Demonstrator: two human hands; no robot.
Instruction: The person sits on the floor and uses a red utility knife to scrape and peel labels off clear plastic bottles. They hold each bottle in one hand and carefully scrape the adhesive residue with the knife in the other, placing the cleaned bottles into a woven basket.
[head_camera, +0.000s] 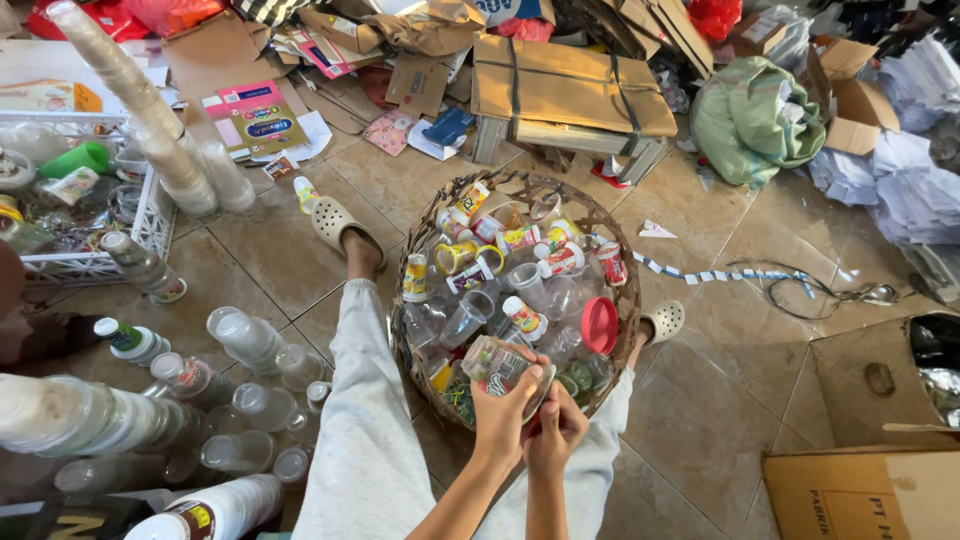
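Note:
A woven basket (622, 270) full of several clear plastic cups and small bottles sits between my legs on the tiled floor. My left hand (497, 410) grips a clear plastic cup (500, 368) with a printed film lid, held over the basket's near rim. Just to its right, my right hand (557, 432) is closed with its fingers at the cup's lower edge. A red round lid (599, 325) lies in the basket near my hands.
Stacks of nested clear cups (150, 110) and loose bottles (135, 340) crowd the floor at left, beside a white crate (150, 225). Flattened cardboard (570, 85), a green sack (755, 120) and paper piles lie beyond. A cardboard box (865, 495) stands at lower right.

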